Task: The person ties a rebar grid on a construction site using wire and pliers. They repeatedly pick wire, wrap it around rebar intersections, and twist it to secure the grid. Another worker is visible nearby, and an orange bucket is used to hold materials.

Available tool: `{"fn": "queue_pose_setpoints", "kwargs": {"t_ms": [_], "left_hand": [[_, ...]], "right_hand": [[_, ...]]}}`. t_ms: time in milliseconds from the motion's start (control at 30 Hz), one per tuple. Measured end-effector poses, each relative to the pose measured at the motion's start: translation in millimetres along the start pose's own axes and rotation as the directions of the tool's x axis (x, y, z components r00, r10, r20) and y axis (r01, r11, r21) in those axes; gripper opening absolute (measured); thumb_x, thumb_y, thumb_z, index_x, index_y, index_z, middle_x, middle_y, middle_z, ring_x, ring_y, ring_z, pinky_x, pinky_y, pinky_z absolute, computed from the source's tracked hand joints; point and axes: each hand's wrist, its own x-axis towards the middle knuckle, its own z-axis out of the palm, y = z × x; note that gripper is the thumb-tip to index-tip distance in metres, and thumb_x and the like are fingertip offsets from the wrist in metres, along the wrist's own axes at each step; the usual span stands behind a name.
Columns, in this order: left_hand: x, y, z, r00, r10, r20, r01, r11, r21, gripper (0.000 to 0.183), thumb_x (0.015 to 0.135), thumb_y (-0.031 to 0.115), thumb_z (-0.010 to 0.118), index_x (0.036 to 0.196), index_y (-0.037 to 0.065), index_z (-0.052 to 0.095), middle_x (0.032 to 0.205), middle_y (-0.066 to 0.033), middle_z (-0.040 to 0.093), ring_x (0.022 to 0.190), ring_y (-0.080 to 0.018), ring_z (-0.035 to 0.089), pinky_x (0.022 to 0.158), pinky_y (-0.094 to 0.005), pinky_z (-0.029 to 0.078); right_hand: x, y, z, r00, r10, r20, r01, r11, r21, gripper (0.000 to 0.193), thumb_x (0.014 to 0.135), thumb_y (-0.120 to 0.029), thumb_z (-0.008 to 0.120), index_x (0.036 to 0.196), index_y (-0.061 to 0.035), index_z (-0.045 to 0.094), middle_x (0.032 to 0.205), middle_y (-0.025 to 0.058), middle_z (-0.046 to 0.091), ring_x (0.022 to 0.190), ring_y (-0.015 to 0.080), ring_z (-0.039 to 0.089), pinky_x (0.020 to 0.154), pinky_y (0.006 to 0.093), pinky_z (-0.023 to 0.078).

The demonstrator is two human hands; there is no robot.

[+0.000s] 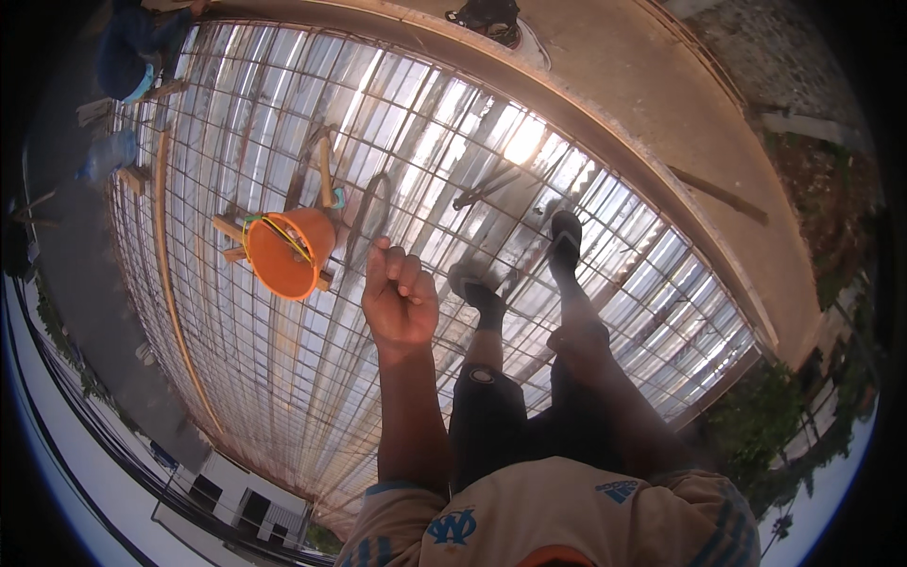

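My left hand (402, 300) is raised over the steel bar grid, palm toward me, its fingers curled in; I see nothing in it. By my knee, my right hand (580, 348) has its fingers closed, and whatever they may hold is hidden. An orange bucket (316, 231) lies tipped to the left of my left hand, its mouth toward me. Between bucket and hand is a dark loop of wire (383, 194). Ahead of my feet, a dark long-handled tool (487, 187) rests on the grid. Beyond the bucket lies a wooden handle (325, 170).
The bar grid (274, 350) lies over shiny corrugated sheets. My shod feet (567, 234) stand on it. A raised edge (652, 203) borders the far and right sides. Another person (132, 52) crouches at the far left, near a blue jug (109, 154). Wooden pieces (162, 217) lie along the left.
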Motion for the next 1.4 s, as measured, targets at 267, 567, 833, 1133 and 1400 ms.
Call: {"fn": "queue_pose_setpoints", "kwargs": {"t_ms": [267,567,833,1133,1400], "left_hand": [[9,102,-10,0.940,0.340,-0.008,-0.340,0.940,0.043,0.020,0.101,0.020,0.036,0.095,0.006,0.050,0.062,0.0020,0.034,0.047,-0.0076,0.025,0.038,-0.0224,0.023],[8,64,-1,0.908,0.380,-0.174,-0.316,0.896,0.312,0.017,0.100,0.022,0.042,0.093,0.008,0.049,0.062,0.0035,0.033,0.048,-0.0063,0.026,0.040,-0.0210,0.025],[-8,-76,69,0.957,0.162,-0.241,-0.090,0.954,0.287,0.016,0.098,0.024,0.046,0.096,0.009,0.048,0.064,0.0027,0.036,0.051,-0.0065,0.030,0.042,-0.0209,0.029],[-2,-106,78,0.972,0.131,-0.197,-0.044,0.917,0.396,0.018,0.098,0.025,0.046,0.098,0.008,0.048,0.065,0.0020,0.038,0.051,-0.0072,0.032,0.043,-0.0210,0.030],[-18,-115,92,0.973,-0.151,0.172,0.104,0.961,0.255,0.017,0.099,0.021,0.044,0.100,0.006,0.052,0.068,0.0003,0.040,0.056,-0.0092,0.035,0.050,-0.0238,0.033]], "right_hand": [[-10,3,-29,0.953,0.113,0.282,-0.289,0.055,0.956,0.014,0.090,-0.014,0.055,0.093,-0.0034,0.063,0.091,0.0126,0.061,0.090,0.0262,0.058,0.088,0.0411,0.044],[6,-5,-68,0.826,0.510,0.240,-0.542,0.604,0.584,0.028,0.086,-0.021,0.062,0.107,-0.0027,0.059,0.112,0.0147,0.054,0.104,0.0287,0.053,0.089,0.0421,0.042],[57,-96,-30,0.995,-0.092,-0.023,0.082,0.952,-0.294,0.053,0.077,-0.024,0.073,0.122,-0.0047,0.052,0.117,0.0126,0.055,0.114,0.0285,0.050,0.091,0.0425,0.041],[67,-81,-81,0.933,0.045,0.357,0.005,0.990,-0.139,0.020,0.088,-0.011,0.058,0.106,-0.0049,0.064,0.091,0.0132,0.065,0.087,0.0258,0.063,0.080,0.0336,0.049],[85,-74,-125,0.908,0.121,0.401,-0.100,0.992,-0.074,0.022,0.092,-0.023,0.054,0.102,-0.0059,0.065,0.092,0.0110,0.066,0.086,0.0264,0.064,0.081,0.0347,0.049]]}}
